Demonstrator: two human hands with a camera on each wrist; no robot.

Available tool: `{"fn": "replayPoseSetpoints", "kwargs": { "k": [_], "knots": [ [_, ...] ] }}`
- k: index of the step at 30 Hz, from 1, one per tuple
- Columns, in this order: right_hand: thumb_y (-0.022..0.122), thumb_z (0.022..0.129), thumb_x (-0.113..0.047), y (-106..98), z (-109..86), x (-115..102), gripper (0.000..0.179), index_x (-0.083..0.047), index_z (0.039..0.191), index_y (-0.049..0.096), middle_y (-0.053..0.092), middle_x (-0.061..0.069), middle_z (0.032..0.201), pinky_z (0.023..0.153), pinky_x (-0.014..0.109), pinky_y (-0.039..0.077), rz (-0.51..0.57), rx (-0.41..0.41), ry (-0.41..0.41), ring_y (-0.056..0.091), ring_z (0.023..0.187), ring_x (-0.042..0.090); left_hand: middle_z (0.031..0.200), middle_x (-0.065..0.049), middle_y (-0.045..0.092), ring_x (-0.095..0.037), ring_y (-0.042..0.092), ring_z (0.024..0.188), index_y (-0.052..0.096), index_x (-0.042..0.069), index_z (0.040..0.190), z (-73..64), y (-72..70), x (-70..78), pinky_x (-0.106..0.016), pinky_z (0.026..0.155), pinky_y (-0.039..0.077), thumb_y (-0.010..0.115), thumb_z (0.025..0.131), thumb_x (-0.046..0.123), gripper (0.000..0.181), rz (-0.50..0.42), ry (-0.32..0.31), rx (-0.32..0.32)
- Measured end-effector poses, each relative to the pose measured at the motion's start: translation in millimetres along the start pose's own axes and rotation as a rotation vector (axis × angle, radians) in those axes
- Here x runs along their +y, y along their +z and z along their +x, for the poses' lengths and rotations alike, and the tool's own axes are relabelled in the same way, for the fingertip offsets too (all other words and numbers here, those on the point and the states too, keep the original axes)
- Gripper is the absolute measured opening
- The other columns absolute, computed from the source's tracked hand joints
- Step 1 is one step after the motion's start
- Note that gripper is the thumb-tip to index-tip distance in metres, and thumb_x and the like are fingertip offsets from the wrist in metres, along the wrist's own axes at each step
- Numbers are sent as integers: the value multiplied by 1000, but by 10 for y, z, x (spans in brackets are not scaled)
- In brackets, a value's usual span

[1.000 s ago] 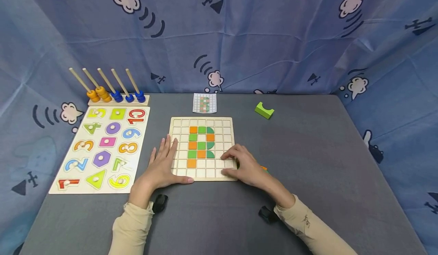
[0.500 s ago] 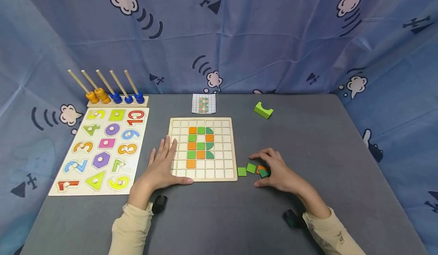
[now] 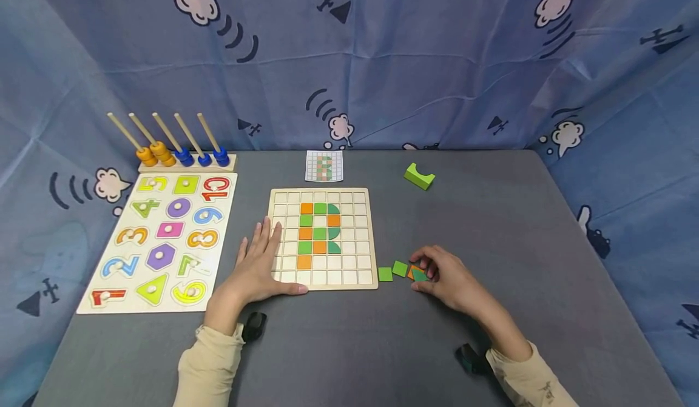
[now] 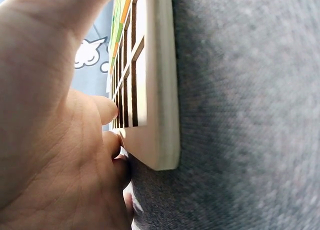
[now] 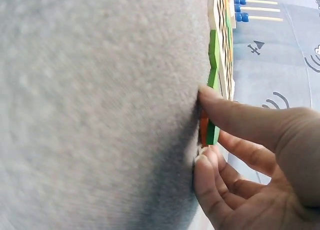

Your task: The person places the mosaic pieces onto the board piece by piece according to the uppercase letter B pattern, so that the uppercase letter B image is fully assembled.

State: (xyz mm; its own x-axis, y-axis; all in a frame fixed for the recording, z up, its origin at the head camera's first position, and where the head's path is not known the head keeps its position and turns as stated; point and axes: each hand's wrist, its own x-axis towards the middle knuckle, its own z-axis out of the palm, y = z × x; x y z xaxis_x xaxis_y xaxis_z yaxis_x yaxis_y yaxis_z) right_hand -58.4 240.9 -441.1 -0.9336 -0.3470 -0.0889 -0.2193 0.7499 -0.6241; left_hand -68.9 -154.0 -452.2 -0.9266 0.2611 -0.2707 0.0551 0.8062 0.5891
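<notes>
My left hand point(image 3: 256, 267) lies spread on the left edge of a wooden grid board point(image 3: 355, 279), thumb along its front edge. The left wrist view shows the board's corner point(image 4: 165, 155) beside the palm. Orange, light green and dark green tiles point(image 3: 320, 233) form an R-like pattern on the board. Right of the board, my right hand point(image 3: 450, 279) has thumb and curled fingers around a dark green tile point(image 3: 419, 275), which lies over an orange tile point(image 3: 412, 272). In the right wrist view, the dark green tile point(image 5: 213, 135) sits between thumb and fingertips. Two light green tiles point(image 3: 385, 274) lie nearby.
A pattern card point(image 3: 324, 166) lies behind the board, and a green arched block point(image 3: 419, 177) at back right. To the left are a number puzzle board point(image 3: 218, 261) and a bead-peg abacus point(image 3: 185, 159). A patterned blue cloth point(image 3: 426, 61) hangs behind the table.
My right hand has moved from the board's right edge rightward to the loose tiles, and its fingers have closed in on the dark green one. The left hand stays put.
</notes>
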Motion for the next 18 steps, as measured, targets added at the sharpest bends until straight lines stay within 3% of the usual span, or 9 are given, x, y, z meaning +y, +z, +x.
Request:
{"fn": "replayPoseSetpoints", "kwargs": {
  "k": [9, 18],
  "knots": [
    [88, 87, -14, 175, 78, -82, 26, -11, 106, 70, 60, 3, 98, 74, 30, 47, -1, 32, 1, 52, 85, 13, 178, -19, -13, -41, -11, 166, 3, 4, 171, 12, 20, -13, -65, 131, -6, 93, 72, 59, 145, 1, -5, 2],
    [88, 88, -14, 166, 250, -231, 21, -8, 103, 74, 68, 6, 95, 78, 37, 51, -27, 88, 25, 60, 88, 18, 178, -19, -13, -42, -11, 166, 2, 4, 171, 14, 20, -19, -66, 131, -6, 93, 72, 59, 145, 3, -5, 0]
  ]
}}
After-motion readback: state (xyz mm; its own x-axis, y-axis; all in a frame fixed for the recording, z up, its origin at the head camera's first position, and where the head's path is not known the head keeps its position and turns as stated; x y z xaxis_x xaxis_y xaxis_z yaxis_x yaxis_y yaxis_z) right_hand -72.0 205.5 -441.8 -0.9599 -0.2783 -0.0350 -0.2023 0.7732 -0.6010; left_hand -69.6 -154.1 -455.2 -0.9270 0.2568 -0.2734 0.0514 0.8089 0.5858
